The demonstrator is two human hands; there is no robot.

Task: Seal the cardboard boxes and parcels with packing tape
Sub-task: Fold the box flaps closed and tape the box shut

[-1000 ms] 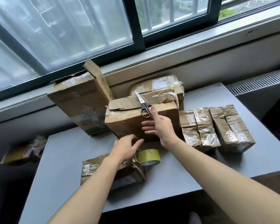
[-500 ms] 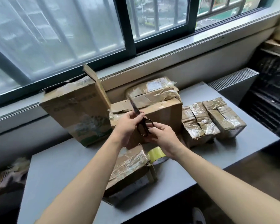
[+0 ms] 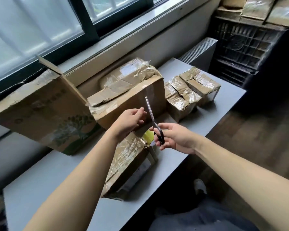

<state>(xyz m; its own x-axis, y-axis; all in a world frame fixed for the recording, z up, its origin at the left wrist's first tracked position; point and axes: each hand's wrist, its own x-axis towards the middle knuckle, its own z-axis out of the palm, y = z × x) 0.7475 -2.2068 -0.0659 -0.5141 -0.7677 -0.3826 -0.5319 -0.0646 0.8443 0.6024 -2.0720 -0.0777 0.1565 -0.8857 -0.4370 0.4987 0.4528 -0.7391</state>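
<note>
Gripping the scissors point(image 3: 151, 114) by the black handles with the right hand point(image 3: 175, 139), blades up. Curling the left hand point(image 3: 128, 122) beside the blades; cannot tell if pinching anything. Below both hands, the yellow tape roll point(image 3: 148, 136); behind them, the box point(image 3: 123, 104).

Scissors point(image 3: 153, 120) now in right hand point(image 3: 175, 139)

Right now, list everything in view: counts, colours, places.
table: one, grey, below window
open box: one, brown, left, against sill
middle box: one, brown, table centre
rear parcel: one, brown, behind middle box
small parcels: three, brown, taped, right side
near parcel: one, brown, taped, front edge
tape roll: one, yellow, beyond near parcel
scissors: one, black-handled, in right hand
crate: one, black, far right
left hand: one, beside scissors blade
right hand: one, gripping scissors handles
</note>
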